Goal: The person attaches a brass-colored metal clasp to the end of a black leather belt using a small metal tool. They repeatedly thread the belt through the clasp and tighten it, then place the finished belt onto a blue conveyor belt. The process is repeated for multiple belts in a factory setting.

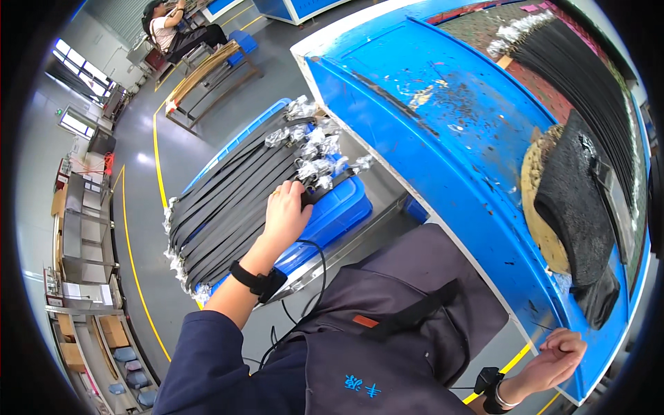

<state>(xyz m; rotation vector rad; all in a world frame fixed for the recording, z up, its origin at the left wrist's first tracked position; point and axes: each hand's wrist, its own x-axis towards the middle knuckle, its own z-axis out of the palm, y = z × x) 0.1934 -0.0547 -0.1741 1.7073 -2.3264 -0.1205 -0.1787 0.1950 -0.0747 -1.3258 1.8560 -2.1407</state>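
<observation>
My left hand (287, 216) is at the near side of a stack of long black strips (232, 197), its fingers curled around the end part of one black strip (308, 198). Crumpled clear plastic wrap (318, 162) covers the strips' ends on both sides. The stack lies across a blue plastic bin (339, 211). At the lower right, my right hand (555, 360) is beside the near corner of the blue workbench (443, 149), fingers loosely curled in, with nothing visible in them.
On the bench lie a black pad (577, 200) with a worn yellowish layer (536, 207) and another bundle of black strips (588, 83). A dark cable (323, 270) hangs beside my lap. Farther off, a person (181, 31) sits near a long narrow table (207, 76).
</observation>
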